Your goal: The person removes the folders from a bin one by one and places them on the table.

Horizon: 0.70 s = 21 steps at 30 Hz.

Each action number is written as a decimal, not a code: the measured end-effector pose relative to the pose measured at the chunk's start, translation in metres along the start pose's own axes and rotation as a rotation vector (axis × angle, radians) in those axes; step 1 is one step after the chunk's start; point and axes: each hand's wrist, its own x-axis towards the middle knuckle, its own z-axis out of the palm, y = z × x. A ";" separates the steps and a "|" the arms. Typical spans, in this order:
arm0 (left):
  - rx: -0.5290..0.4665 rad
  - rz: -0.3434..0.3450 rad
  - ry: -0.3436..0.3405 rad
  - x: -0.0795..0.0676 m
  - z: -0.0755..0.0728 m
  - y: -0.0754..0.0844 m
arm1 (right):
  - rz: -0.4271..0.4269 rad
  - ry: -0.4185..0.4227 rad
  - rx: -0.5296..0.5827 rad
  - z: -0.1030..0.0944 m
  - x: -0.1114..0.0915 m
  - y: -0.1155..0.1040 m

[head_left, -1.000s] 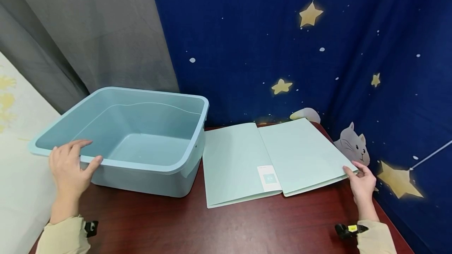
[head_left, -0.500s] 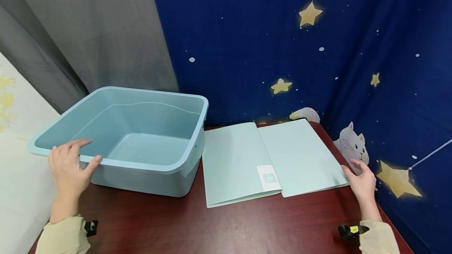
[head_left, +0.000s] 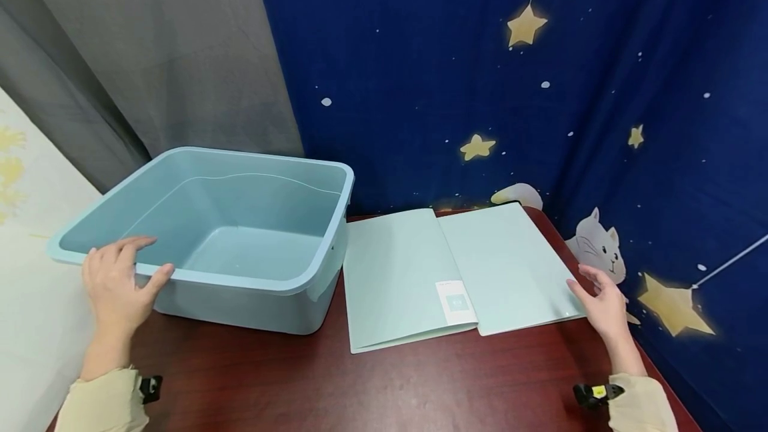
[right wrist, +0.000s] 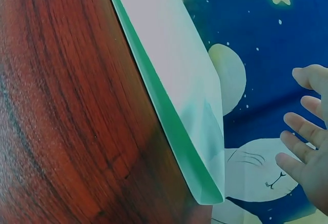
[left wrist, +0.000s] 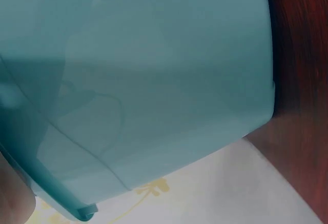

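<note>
A mint-green folder (head_left: 402, 265) lies spread on the table, a white label (head_left: 456, 303) near its fold. My right hand (head_left: 607, 309) is at the lower right corner of the folder's right half, thumb and fingers spread and relaxed. In the right wrist view that hand (right wrist: 310, 131) shows a gap to the folder (right wrist: 174, 70), whose edge bows up slightly. At left stands a blue plastic bin (head_left: 240, 279). My left hand (head_left: 120, 289) rests at its near rim, fingers over it and thumb in front. The left wrist view shows mostly the bin's wall (left wrist: 164, 96).
The dark red wooden table (head_left: 396, 385) runs along the front. A blue star-printed curtain (head_left: 408, 85) hangs behind the folder, with a grey curtain (head_left: 180, 52) behind the bin. A white cloth with yellow print (head_left: 36, 285) borders the left side.
My right hand has let go of the folder's right corner, which has dropped lower onto the table. It has since shifted slightly left. My left hand stays at the bin's rim.
</note>
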 end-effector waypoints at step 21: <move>0.063 0.103 -0.077 0.020 -0.010 0.022 | -0.162 -0.232 -0.118 -0.012 -0.007 -0.080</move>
